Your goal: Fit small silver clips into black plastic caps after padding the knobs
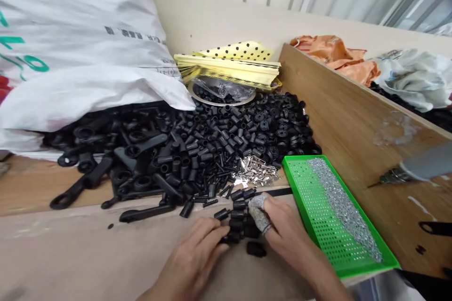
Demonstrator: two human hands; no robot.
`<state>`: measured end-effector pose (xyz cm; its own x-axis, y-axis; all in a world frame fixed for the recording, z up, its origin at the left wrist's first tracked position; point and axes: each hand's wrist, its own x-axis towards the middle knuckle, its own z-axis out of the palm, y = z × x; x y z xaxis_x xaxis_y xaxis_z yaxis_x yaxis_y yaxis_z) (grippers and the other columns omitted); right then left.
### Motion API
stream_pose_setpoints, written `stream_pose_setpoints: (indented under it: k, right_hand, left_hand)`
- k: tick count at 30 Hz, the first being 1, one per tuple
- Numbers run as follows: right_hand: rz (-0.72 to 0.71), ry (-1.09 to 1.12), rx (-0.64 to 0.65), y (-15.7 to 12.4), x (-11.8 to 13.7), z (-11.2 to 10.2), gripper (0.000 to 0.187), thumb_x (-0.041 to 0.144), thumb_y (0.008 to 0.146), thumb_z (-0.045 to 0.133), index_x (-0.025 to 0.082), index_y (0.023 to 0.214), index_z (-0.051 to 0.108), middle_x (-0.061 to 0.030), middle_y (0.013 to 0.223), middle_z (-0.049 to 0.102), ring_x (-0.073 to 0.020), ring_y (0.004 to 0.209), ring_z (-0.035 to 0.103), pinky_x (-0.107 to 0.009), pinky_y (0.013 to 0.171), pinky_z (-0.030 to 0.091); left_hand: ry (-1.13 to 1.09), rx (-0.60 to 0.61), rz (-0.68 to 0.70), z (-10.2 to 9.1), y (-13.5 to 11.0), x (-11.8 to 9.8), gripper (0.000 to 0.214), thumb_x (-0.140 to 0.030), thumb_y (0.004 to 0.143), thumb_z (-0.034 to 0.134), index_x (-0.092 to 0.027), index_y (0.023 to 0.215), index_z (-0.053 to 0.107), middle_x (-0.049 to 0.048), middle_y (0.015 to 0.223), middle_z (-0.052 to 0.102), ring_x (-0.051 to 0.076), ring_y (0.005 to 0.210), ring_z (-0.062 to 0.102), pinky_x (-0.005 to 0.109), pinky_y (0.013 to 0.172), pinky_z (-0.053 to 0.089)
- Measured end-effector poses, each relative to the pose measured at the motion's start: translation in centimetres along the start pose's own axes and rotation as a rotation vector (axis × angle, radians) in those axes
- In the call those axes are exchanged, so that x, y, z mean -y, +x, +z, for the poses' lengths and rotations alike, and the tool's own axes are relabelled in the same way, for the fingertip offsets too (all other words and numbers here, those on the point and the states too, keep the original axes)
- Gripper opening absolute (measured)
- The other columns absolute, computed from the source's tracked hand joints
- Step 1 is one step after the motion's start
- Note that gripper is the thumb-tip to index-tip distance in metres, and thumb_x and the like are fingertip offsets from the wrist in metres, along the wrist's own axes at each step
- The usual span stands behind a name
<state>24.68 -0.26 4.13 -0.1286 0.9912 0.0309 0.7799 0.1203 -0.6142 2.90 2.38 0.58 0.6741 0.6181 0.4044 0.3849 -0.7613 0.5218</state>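
Note:
A small group of short black plastic sleeves [238,215] lies on the brown work surface between my two hands. My left hand [194,254] has its fingers bent together, with the tips on a black sleeve [231,237] at the left of the group. At the group's right side is my right hand [284,225], one finger wrapped in a grey fabric cover [259,211]. Its fingers are curled down and their tips are partly hidden, so what they pinch does not show. One loose sleeve [256,249] lies just below the group.
Behind lie heaped black sleeves [226,131], black crank handles [137,150], dark screws [215,174] and shiny metal clips [257,171]. To the right stand a green tray [307,207] of small silver parts, a wooden divider [339,103] and a power screwdriver [420,164]. A white sack [77,33] leans left.

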Motion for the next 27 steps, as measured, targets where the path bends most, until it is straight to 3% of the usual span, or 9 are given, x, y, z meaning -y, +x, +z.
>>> stream_pose_setpoints:
  k: [9,15,18,23,27]
  right_hand:
    - [0.005,-0.055,-0.057,2.1,-0.3,0.8,0.019,0.002,0.079,0.036,0.020,0.076,0.043,-0.0096,0.087,0.054,-0.0238,0.084,0.051,-0.038,0.076,0.043]
    - [-0.016,-0.149,-0.135,3.0,-0.7,0.7,0.020,0.002,0.075,0.037,0.021,0.072,0.036,-0.0091,0.085,0.053,-0.0240,0.083,0.051,-0.038,0.075,0.043]
    - [-0.017,-0.163,-0.172,3.3,-0.7,0.8,0.019,0.003,0.076,0.037,0.021,0.072,0.037,-0.0093,0.085,0.054,-0.0243,0.082,0.052,-0.038,0.072,0.044]
    - [-0.033,-0.182,-0.202,3.2,-0.9,1.1,0.019,0.003,0.076,0.038,0.022,0.073,0.038,-0.0087,0.086,0.056,-0.0239,0.084,0.053,-0.037,0.074,0.044]
    - [-0.032,-0.186,-0.218,3.1,-0.9,1.2,0.022,0.001,0.073,0.040,0.022,0.070,0.035,-0.0078,0.082,0.055,-0.0235,0.080,0.053,-0.035,0.070,0.044]
  left_hand:
    - [0.033,0.001,-0.079,-0.2,0.2,1.3,0.019,-0.017,0.094,0.038,-0.021,0.103,0.055,0.0050,0.093,0.061,0.014,0.084,0.064,0.019,0.075,0.052]
    - [0.141,0.042,-0.128,-1.1,2.1,2.1,0.020,-0.018,0.094,0.037,-0.019,0.100,0.056,0.0056,0.093,0.058,0.017,0.083,0.060,0.026,0.073,0.051]
    - [0.272,0.130,-0.141,-1.2,3.8,2.4,0.023,-0.017,0.094,0.035,-0.019,0.094,0.058,0.0052,0.089,0.058,0.019,0.081,0.057,0.031,0.071,0.049]
    - [0.484,0.388,-0.136,-0.9,6.8,2.6,0.024,-0.014,0.091,0.041,-0.018,0.076,0.059,0.0063,0.080,0.058,0.022,0.078,0.053,0.034,0.067,0.046]
    - [0.508,0.446,-0.132,-0.6,8.3,2.7,0.021,-0.007,0.085,0.045,-0.016,0.077,0.062,0.0091,0.080,0.061,0.023,0.079,0.056,0.034,0.067,0.047]
